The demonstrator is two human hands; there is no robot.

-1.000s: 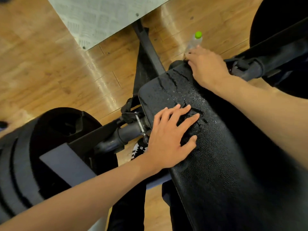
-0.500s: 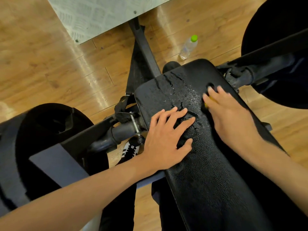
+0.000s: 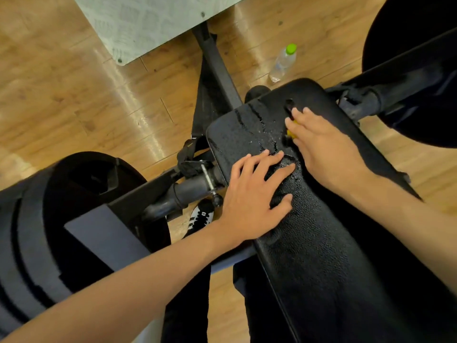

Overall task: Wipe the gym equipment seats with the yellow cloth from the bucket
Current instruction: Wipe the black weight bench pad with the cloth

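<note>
A black padded bench seat [image 3: 321,243] with cracked, wet-looking vinyl near its far end runs from the middle of the view to the lower right. My left hand [image 3: 254,194] lies flat on the pad's left side, fingers spread. My right hand [image 3: 321,147] presses down on the pad just beyond it, fingers straight. A small edge of the yellow cloth [image 3: 293,131] peeks out under that hand; the rest of the cloth is hidden.
Black weight plates [image 3: 61,231] sit on a bar [image 3: 190,191] to the left, and another plate [image 3: 415,70] at the upper right. A clear bottle with a green cap [image 3: 283,63] lies on the wooden floor [image 3: 74,100] beyond the bench. A pale mat [image 3: 148,21] lies at the top.
My right hand slid from the far end of the pad back toward me, down the seat with the cloth under it. My left hand stayed flat on the pad.
</note>
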